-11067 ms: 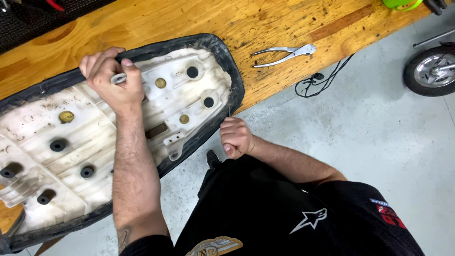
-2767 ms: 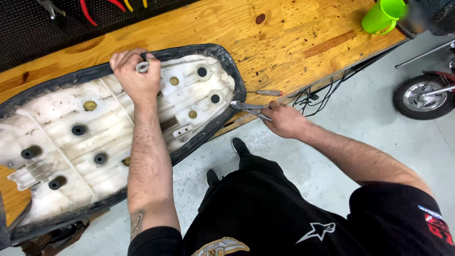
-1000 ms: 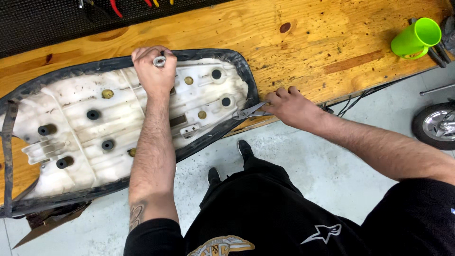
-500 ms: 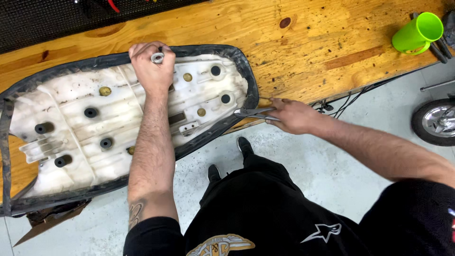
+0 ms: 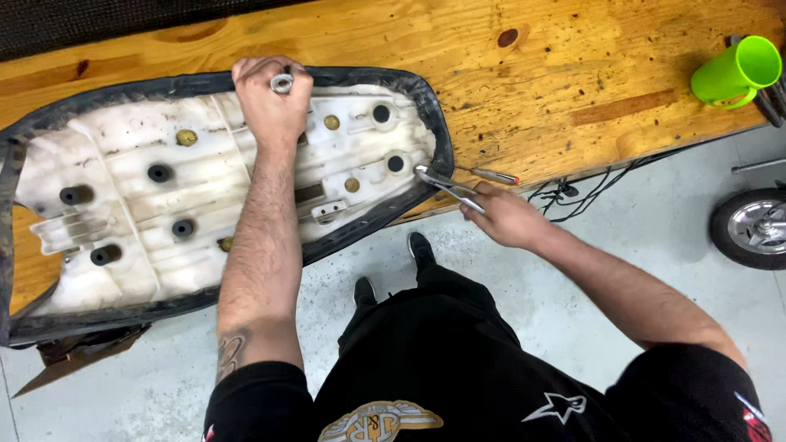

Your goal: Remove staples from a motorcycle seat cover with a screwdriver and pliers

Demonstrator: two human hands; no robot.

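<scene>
Two hands at work and we're looking straight down on them. Our left hand is planted on the far rim of the seat pan, fingers curled over the black edging, and pinched up near the knuckles is a small metal bushing, or something very like one; it's too small for us to be sure. That hand is closed, thumb and fingers wrapped tight.

Our right hand sits just off the near corner of the seat, closed around the handles of the pliers. The nose of the pliers points left and touches the black rim at the seat's narrow end. Just beyond the pliers lies a screwdriver with an orange tip, flat on the bench.

The seat lies upside down across the bench, white underside up, dotted with black grommets and brass inserts, its near edge hanging over the bench front. A green cup lies tipped at the far right of the bench. Below it, black cables dangle off the edge, and a small wheel stands on the grey floor.
</scene>
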